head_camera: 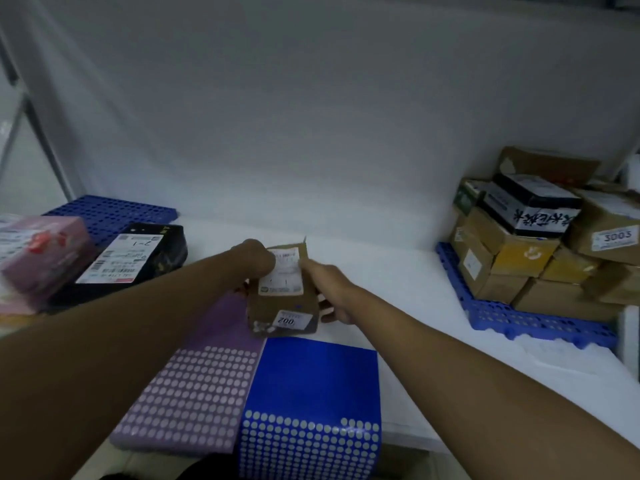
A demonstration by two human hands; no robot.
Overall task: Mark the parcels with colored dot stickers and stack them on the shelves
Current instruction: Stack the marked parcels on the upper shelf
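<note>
A small brown parcel (284,299) sits at the centre of the frame, held above the white table (398,271) between both hands. It carries a white shipping label on its upper face and a smaller white tag reading "200" near its lower edge, with a tiny blue dot just above that tag. The left hand (258,261) grips the parcel's upper left edge, its fingers curled round the edge there. The right hand (329,292) grips the parcel's right side, fingers wrapped underneath.

Just below the parcel lie two sticker sheets side by side: a purple sticker sheet (197,386) to the left and a blue sticker sheet (311,410) to the right, both covered with rows of pale dots.

At the left of the frame a black parcel (138,258) with a white label rests beside a pink parcel (41,254), with a blue pallet (114,213) behind them. At the right, a stack of cardboard boxes (536,244) stands on another blue pallet (540,323); one box bears a tag reading "3003".
</note>
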